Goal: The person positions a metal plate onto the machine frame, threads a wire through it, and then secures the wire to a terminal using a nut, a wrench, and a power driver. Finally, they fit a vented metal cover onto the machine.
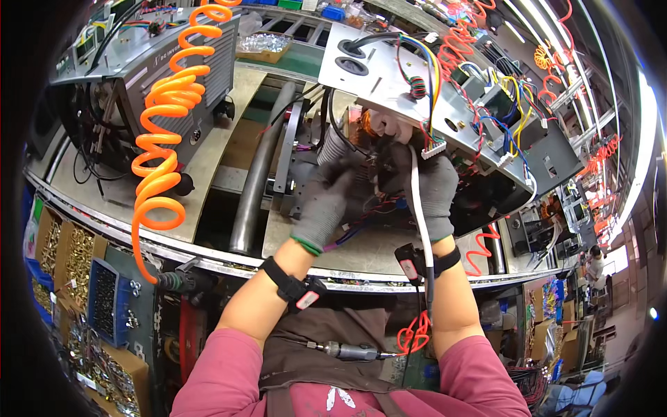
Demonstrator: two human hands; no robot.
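Observation:
My left hand [326, 198], in a grey glove with a green cuff, reaches into an opened machine chassis [500, 184]. Its dark fingertips are blurred among wires and a ribbed grey duct [333, 147]. Across from it, my right hand [434, 191] is in the same chassis, gloved too, its fingers mostly hidden in shadow. A white cable [420, 201] runs down in front of that hand and along the forearm. Just above both hands are copper-coloured windings [368, 124] and a pale wrapped bundle [390, 126]. A white multi-pin connector [434, 149] hangs on coloured wires beside my right hand.
A tilted silver panel [389, 66] with boards and wiring overhangs the chassis. At left stands a grey ribbed machine [167, 87] behind an orange coiled air hose [163, 139]. A metal roller [260, 181] crosses the line. Screw bins [73, 257] sit lower left; a screwdriver [344, 349] hangs near my lap.

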